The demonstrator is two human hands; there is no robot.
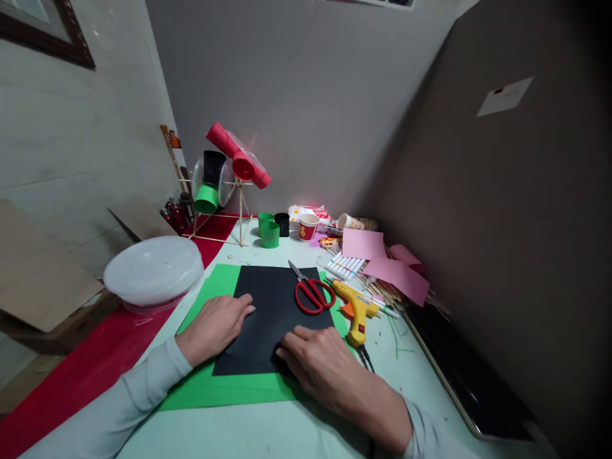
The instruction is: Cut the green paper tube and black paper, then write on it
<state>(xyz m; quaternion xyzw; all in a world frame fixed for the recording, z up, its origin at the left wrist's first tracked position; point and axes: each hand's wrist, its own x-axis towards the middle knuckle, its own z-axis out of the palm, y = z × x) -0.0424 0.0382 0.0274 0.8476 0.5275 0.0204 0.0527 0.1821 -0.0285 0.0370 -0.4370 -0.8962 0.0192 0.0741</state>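
Note:
A sheet of black paper [261,319] lies over larger green paper [229,392] on the table. My left hand [217,325] rests on the black sheet's left side, fingers stretched out flat and holding nothing. At the near right part of the same sheet, my right hand [320,363] has its fingers curled in against the paper; the fingertips are partly hidden in shadow. Red-handled scissors [313,294] lie on the sheet's far right corner, blades pointing away. Just right of them is a yellow hot glue gun [356,309], its nozzle toward the scissors.
A stick frame [241,210] carries red paper tubes [239,156] at the back left. Nearer stand a white plastic lid or bowl [153,271], green paper rings [270,234] and a paper cup [308,226]. Markers [345,264], pink paper [399,277] and a dark glossy panel [471,376] line the right.

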